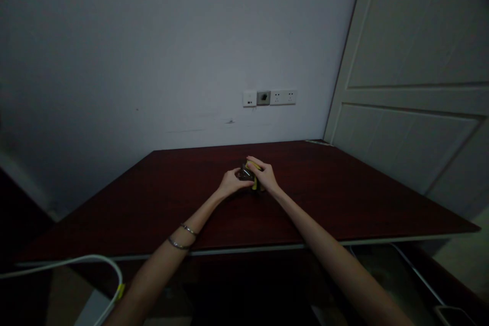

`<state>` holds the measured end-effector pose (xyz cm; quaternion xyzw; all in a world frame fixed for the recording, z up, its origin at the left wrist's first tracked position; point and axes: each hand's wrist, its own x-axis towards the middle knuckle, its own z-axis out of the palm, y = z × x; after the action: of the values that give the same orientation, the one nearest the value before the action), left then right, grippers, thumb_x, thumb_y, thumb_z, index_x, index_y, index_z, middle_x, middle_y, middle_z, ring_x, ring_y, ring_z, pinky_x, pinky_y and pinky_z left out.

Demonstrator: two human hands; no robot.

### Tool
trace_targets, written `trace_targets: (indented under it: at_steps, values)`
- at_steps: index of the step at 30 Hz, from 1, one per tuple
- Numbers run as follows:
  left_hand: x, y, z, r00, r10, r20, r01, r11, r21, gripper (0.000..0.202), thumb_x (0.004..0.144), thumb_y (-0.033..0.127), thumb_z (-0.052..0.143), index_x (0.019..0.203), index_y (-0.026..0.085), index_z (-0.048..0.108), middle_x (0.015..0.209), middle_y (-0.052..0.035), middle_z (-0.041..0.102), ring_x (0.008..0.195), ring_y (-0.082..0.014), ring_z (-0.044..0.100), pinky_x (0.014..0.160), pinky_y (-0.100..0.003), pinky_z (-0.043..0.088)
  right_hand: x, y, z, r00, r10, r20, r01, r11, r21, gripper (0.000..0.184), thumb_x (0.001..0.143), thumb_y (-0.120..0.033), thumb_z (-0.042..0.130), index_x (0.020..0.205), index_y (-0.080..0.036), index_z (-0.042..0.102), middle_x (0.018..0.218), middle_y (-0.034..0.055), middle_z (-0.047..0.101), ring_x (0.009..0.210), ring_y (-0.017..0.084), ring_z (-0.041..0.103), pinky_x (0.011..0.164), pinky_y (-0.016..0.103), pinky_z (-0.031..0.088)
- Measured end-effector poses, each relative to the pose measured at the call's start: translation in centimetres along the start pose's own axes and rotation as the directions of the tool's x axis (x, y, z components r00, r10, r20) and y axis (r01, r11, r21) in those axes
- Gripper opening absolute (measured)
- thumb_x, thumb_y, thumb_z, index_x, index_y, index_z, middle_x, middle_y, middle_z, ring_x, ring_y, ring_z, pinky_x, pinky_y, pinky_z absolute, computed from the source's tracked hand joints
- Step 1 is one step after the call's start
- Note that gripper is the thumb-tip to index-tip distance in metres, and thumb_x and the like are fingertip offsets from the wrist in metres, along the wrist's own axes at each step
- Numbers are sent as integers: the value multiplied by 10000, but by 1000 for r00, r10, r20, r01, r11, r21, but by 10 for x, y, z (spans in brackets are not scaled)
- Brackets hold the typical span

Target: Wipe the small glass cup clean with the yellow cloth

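Note:
Both my arms reach out over a dark red-brown table (160,198). My left hand (230,183) and my right hand (265,175) meet near the table's middle, fingers closed around one small object (249,172) that looks dark and shiny with a yellow part. The dim light keeps me from making out what the object is. It sits just above or on the tabletop. Two thin bangles (182,236) circle my left forearm.
A white wall stands behind the table with a row of sockets (269,97). A panelled white door (412,86) is on the right. A white cable (95,265) loops at the lower left below the table's front edge.

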<state>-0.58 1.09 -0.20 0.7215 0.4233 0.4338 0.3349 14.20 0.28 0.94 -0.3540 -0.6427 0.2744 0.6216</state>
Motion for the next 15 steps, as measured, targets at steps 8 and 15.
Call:
trace_targets:
  at_steps: [8,15]
  values:
    - [-1,3,-9,998,49,-32,-44,990,130,429,569,298,705,950,110,639,784,-35,659,666,-143,573,615,-235,440,-13,-13,5,949,-280,145,303,937,-174,316,793,-335,558,1092,-256,623,1296,50,499,1172,206,485,1009,376,366]
    - [-6,5,-2,998,49,37,-52,996,78,631,473,363,780,1022,104,609,881,-70,662,733,-173,594,654,-260,466,2,5,1,993,113,-44,-113,994,4,370,755,-463,553,959,-183,682,1005,70,683,970,251,621,879,409,474]
